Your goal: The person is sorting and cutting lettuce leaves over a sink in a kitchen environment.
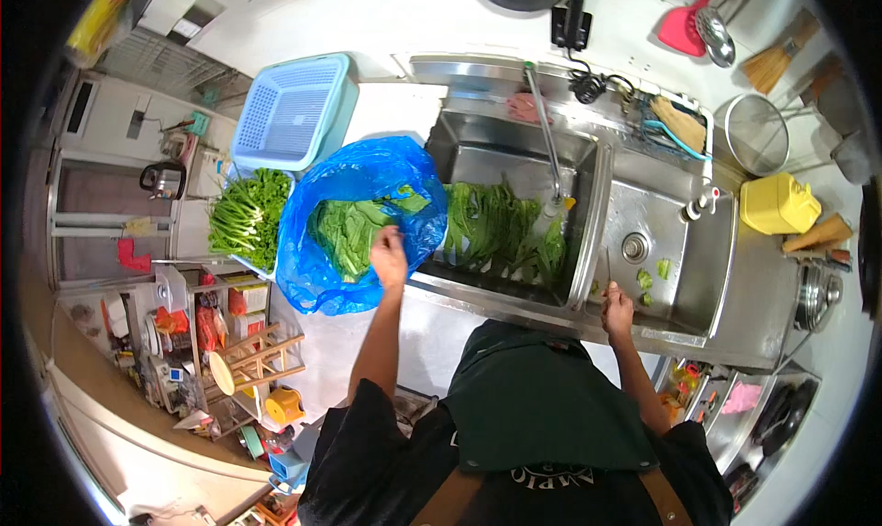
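My left hand (389,256) is over a crumpled blue plastic bag (303,250), its fingers curled beside the leafy greens (344,233) inside. Whether it grips a leaf is unclear. A small knife (608,265) is held in my right hand (617,309), blade pointing away from me, above the near left part of the right sink basin (661,209). Green stem ends (645,278) lie in that basin near the drain. Long leafy greens (493,216) lie in a row in the left basin (475,130), below the faucet (544,123).
Left of the bag, spring onions and leafy herbs (251,216) fill a basket. Behind it is a light-blue plastic basket (286,112). A yellow jug (778,203) stands right of the sink. A wooden stool (258,360) is on the floor at left.
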Action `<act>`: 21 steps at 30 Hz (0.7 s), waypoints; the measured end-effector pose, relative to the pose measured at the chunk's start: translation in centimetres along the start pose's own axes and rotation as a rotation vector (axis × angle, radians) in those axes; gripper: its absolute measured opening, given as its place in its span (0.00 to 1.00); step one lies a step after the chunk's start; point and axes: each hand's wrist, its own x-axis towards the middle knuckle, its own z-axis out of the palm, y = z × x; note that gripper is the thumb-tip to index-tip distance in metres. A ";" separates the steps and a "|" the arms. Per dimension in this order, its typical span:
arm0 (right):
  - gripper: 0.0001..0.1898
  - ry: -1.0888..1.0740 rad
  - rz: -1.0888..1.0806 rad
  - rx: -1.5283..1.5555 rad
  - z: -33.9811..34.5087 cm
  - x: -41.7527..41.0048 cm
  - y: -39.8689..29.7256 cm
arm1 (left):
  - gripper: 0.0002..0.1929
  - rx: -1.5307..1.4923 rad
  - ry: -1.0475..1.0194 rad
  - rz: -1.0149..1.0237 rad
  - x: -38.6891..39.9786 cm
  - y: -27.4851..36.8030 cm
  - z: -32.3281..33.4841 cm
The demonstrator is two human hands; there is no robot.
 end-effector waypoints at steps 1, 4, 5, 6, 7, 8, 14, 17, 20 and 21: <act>0.25 -0.030 0.010 0.020 0.3 -0.3 -0.6 | 0.08 0.111 0.065 -0.003 1.3 -0.6 -2.5; 0.25 -0.069 0.022 0.056 1.1 -1.1 -2.1 | 0.13 0.672 0.072 0.041 3.4 -2.8 -9.3; 0.25 -0.067 0.035 0.075 1.3 -1.4 -2.5 | 0.25 0.804 0.107 -0.035 3.4 -3.6 -10.8; 0.25 -0.050 0.034 0.061 1.1 -1.8 -2.7 | 0.32 0.887 0.081 -0.164 3.0 -3.4 -10.8; 0.25 -0.042 0.031 0.058 1.2 -2.0 -2.7 | 0.39 0.976 0.063 -0.292 2.6 -3.6 -11.6; 0.25 -0.038 0.037 0.076 1.4 -2.3 -2.6 | 0.44 0.985 0.037 -0.346 2.0 -3.7 -12.1; 0.25 -0.076 0.046 0.097 3.3 -3.0 -2.3 | 0.50 1.032 -0.138 -0.398 0.2 -6.2 -14.2; 0.25 -0.078 0.023 0.084 3.8 -2.6 -2.8 | 0.49 1.106 -0.249 -0.511 0.8 -4.5 -13.8; 0.25 -0.041 -0.052 0.017 3.3 -0.8 -2.2 | 0.48 1.120 -0.140 -0.411 -0.1 -0.7 -14.2; 0.25 -0.019 -0.084 -0.025 2.8 -0.4 -1.7 | 0.48 1.113 -0.045 -0.306 -0.2 0.4 -13.9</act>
